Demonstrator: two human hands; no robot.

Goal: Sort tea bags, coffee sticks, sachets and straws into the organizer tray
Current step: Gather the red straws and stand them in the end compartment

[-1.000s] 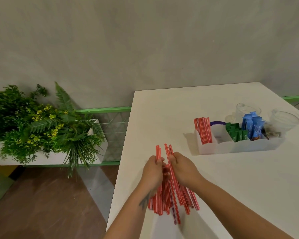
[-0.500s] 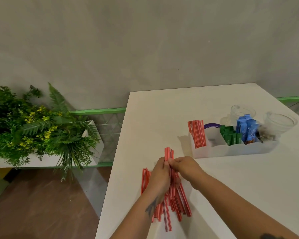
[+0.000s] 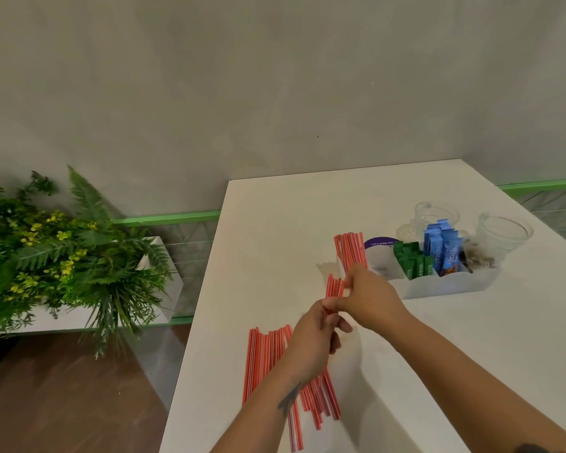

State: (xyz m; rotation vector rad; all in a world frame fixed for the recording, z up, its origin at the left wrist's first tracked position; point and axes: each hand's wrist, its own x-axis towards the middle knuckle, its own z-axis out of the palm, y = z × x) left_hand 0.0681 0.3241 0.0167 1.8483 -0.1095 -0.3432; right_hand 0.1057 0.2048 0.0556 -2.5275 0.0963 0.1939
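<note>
A heap of red straws (image 3: 264,361) lies on the white table (image 3: 438,348) near its left edge. My left hand (image 3: 311,341) and my right hand (image 3: 368,297) both grip a small bunch of red straws (image 3: 334,287) lifted above the heap. The white organizer tray (image 3: 451,284) stands to the right. Its left compartment holds upright red straws (image 3: 350,250). Further right in it stand green sachets (image 3: 412,261), blue coffee sticks (image 3: 440,250) and dark tea bags (image 3: 476,256).
Two clear glass cups (image 3: 437,214) (image 3: 504,228) stand behind the tray. A purple round label (image 3: 381,243) shows behind the tray's second compartment. Left of the table, a planter of green plants (image 3: 62,256) sits by a green rail. The grey wall is behind.
A small bunch of straws has been drawn out of the heap and raised toward the tray, held by both hands. The heap now lies spread flat on the table.
</note>
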